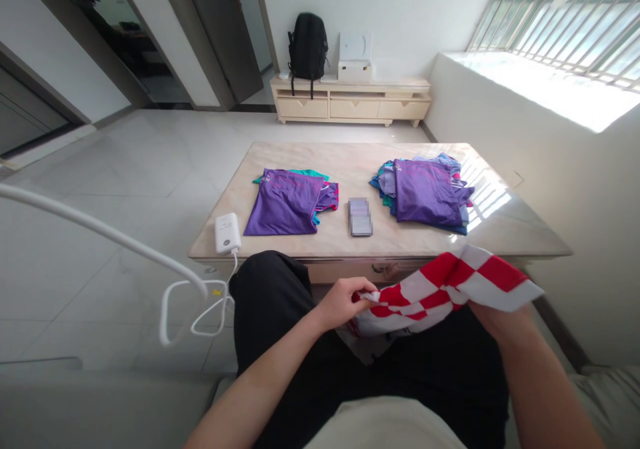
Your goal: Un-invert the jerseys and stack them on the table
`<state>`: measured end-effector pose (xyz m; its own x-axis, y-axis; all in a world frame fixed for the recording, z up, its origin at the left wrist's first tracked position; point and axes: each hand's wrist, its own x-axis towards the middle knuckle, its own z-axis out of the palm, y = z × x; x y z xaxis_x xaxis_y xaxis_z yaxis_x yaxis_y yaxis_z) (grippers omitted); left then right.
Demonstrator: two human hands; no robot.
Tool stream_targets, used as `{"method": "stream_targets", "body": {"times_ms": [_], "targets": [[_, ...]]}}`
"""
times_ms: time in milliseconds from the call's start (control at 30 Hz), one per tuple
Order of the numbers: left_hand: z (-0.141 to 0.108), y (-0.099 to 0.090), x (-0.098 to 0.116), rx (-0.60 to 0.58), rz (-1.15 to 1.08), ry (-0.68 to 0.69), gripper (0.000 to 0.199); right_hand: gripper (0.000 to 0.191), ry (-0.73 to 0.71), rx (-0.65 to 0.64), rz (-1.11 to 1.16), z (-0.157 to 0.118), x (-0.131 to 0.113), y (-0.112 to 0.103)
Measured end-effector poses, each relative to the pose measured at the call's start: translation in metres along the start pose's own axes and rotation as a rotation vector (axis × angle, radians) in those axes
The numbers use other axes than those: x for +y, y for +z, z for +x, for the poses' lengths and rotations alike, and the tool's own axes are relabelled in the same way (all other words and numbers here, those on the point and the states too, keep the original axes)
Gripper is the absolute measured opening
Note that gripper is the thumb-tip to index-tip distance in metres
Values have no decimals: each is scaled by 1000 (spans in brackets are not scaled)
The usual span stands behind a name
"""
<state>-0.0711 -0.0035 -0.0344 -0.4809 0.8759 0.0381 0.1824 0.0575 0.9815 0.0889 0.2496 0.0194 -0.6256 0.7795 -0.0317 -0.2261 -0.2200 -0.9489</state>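
Observation:
A red and white checkered cloth (425, 289) is held up above my lap, stretched between my two hands. My left hand (346, 300) pinches its left edge, thumb and fingers closed on the fabric. On the other side, my right hand (500, 322) grips the cloth from beneath, and the fabric covers most of its fingers. A grey patch of fabric with dark marks (367, 347) hangs below the checkered part. On the table beyond lie a pile of folded purple clothes (285, 202) at left and a thicker pile of purple and blue clothes (425, 192) at right.
Between the piles on the marble-look table (345, 159) lies a phone (360, 217). A white power bank (228, 233) sits at the left corner, its white cable (203, 282) hanging down. Across the room, a black backpack (307, 47) stands on a low cabinet (353, 107).

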Motion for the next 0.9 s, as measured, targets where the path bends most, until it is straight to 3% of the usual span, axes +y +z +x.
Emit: {"method": "stream_targets", "body": {"times_ms": [167,300,400,533,600,667,733,767,800,900], "targets": [[4,-19,-4,227,16,-78,30,36,-70,180,-106,23,-17,-5],[4,-29,-7,314,52,-104,32,37,-223,390,-68,31,-30,-18],[4,-30,-7,349,46,-86,29,32,-286,423,-54,35,-34,-28],[1,-29,-3,372,-29,-66,28,23,-233,324,-2,42,-32,-38],[-3,-28,5,365,-69,-45,25,21,-195,333,-25,43,-31,-41],[-8,-25,18,320,-78,8,20,19,-244,412,-214,35,-32,-38],[-11,-17,34,219,-71,83,15,23,-383,451,-493,18,-35,-27],[-12,-11,41,162,-69,121,14,27,-429,376,-595,7,-36,-18],[-12,-5,48,109,-71,157,15,32,-428,219,-650,-6,-37,-8],[-11,10,56,5,-64,228,16,51,-197,-568,-664,-42,-31,27]]}}
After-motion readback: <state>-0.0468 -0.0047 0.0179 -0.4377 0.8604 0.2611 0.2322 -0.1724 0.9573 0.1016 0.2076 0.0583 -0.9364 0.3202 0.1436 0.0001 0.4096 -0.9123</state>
